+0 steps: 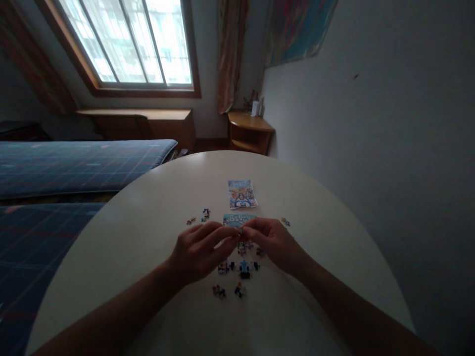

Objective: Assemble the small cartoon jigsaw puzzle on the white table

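Over the middle of the table my left hand (200,249) and my right hand (272,243) meet, fingertips pinched together. Whatever small thing lies between them is too dark and small to make out. Just behind the fingertips lies a blue printed card (237,219), partly covered by my hands. Farther back rests a colourful printed packet (242,193). Below my hands sits a cluster of small jigsaw-like pieces (245,268), some blue and black. Nearer me lie two more small groups, one to the left (219,290) and one to the right (240,289).
Small pieces lie left of the card (206,214) and beside them (191,221), with another piece (285,221) at the right. The round white table (326,296) stands between a bed (85,165) and a wall (389,123). A corner shelf (250,121) is beyond.
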A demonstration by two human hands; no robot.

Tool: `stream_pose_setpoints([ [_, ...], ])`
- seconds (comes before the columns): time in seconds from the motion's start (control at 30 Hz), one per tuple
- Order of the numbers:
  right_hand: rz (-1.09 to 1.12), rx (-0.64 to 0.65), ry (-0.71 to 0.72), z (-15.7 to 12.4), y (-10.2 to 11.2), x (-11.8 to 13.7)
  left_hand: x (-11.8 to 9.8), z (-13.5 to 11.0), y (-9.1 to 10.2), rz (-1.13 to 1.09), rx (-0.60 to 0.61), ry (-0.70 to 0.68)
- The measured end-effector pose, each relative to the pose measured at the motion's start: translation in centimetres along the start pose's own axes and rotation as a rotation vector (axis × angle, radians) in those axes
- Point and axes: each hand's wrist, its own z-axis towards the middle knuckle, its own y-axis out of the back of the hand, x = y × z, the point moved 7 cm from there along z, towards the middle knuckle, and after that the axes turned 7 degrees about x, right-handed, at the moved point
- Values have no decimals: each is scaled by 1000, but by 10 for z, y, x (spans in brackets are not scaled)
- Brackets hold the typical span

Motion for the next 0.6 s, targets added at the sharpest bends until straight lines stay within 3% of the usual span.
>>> stream_pose_setpoints([
  [0.17, -182, -69, 4, -2, 7, 7, 2, -4, -7, -83, 26, 17],
  [0.3, -361, -134, 5, -5, 13, 17, 15, -12, -16, -217, -6, 178],
  [0.43, -406, -145, 11, -6, 13, 24, 25, -17, -25, -296, -16, 333],
  [0.6, -398, -121, 14, -6, 10, 23, 22, -14, -27, -373, -22, 321],
])
